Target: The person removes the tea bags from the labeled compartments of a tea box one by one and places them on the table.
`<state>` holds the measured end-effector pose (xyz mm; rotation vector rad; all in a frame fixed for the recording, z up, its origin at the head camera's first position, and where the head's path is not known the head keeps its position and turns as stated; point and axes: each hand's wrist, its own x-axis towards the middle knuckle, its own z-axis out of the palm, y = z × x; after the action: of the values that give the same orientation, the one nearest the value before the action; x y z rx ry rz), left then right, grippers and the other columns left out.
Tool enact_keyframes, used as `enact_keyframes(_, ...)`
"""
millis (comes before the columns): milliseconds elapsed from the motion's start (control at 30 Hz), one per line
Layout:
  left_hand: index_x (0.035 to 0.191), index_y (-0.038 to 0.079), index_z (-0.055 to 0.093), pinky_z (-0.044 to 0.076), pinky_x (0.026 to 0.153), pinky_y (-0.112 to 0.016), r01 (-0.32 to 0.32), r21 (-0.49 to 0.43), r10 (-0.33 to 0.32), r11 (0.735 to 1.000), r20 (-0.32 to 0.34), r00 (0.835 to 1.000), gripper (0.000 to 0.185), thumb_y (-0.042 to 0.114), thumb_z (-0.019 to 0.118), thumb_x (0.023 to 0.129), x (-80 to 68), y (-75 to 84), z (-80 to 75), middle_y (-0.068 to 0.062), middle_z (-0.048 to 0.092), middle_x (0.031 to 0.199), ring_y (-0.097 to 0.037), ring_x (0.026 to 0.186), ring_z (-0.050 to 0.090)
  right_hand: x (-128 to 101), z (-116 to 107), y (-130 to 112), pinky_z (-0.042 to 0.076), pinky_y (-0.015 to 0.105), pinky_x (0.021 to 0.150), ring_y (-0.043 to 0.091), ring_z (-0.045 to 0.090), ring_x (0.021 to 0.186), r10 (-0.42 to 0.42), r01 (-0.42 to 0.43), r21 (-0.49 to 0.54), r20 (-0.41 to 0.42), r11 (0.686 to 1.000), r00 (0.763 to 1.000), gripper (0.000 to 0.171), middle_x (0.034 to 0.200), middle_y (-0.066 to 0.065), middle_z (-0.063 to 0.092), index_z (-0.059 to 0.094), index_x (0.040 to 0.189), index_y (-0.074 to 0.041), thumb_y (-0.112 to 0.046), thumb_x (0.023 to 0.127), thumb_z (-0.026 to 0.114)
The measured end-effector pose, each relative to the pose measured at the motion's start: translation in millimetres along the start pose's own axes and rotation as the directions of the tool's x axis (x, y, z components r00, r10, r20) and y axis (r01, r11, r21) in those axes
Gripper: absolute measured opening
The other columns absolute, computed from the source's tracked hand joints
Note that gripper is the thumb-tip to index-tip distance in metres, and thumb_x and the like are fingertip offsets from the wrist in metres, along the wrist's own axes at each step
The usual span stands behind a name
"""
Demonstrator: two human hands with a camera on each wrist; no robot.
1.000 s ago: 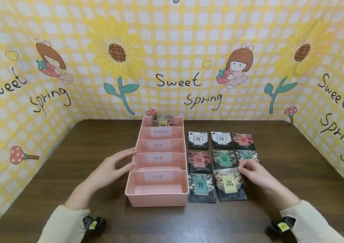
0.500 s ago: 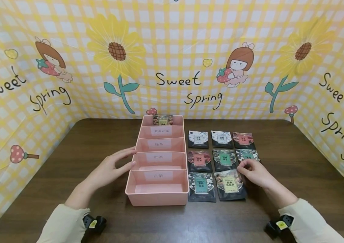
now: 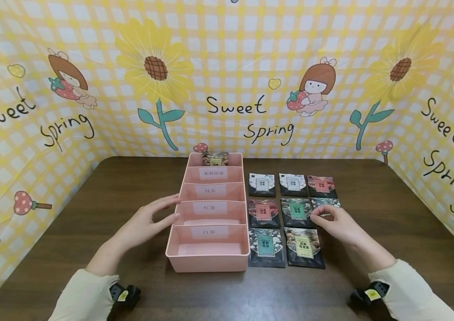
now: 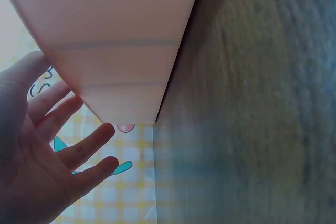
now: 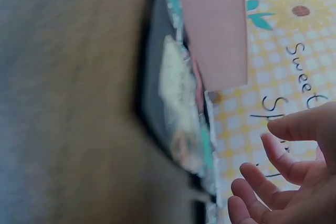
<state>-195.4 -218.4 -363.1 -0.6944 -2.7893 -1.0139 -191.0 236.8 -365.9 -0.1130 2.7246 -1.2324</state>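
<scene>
A long pink divided box with labelled compartments stands on the table. My left hand touches its left rim with spread fingers; the left wrist view shows the fingertips along the box wall. My right hand hovers over the sachets, thumb and forefinger close together but holding nothing. Below it lies a yellow-labelled tea sachet, flat on the table. A green-labelled sachet is just left of the fingertips. Another sachet is partly hidden behind the right hand.
Beside the box lie a teal-labelled sachet, red-labelled sachets and two white sachets. One sachet stands in the box's rear compartment. A checked cloth rises behind the table.
My right hand has let go of the yellow-labelled sachet's upper corner and moved slightly up and away. That sachet now lies flatter. The left hand and box have stayed put.
</scene>
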Motion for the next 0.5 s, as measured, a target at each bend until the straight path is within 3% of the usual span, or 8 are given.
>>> enact_keyframes(233, 0.13, 0.009, 0.054, 0.041, 0.102, -0.051, 0.002, 0.005, -0.002, 1.0, -0.006, 1.0, 0.043, 0.021, 0.063, 0.089, -0.3, 0.7, 0.1, -0.013, 0.05, 0.139, -0.033, 0.126, 0.05, 7.6, -9.2, -25.2, 0.047, 0.029, 0.075, 0.028, 0.057, 0.102, -0.105, 0.105, -0.035, 0.007, 0.994, 0.994, 0.029, 0.11, 0.016, 0.062, 0.059, 0.109, -0.001, -0.026, 0.094, 0.056)
enact_keyframes(500, 0.13, 0.008, 0.055, 0.041, 0.102, -0.049, -0.003, 0.005, 0.003, 1.0, -0.009, 1.0, 0.043, 0.023, 0.062, 0.09, -0.1, 0.7, 0.0, -0.013, 0.051, 0.138, -0.032, 0.126, 0.05, 26.9, -15.1, -57.1, 0.048, 0.034, 0.081, 0.03, 0.057, 0.106, -0.202, 0.202, -0.01, -0.006, 0.979, 0.979, 0.028, 0.114, 0.017, 0.059, 0.059, 0.11, -0.003, -0.025, 0.094, 0.056)
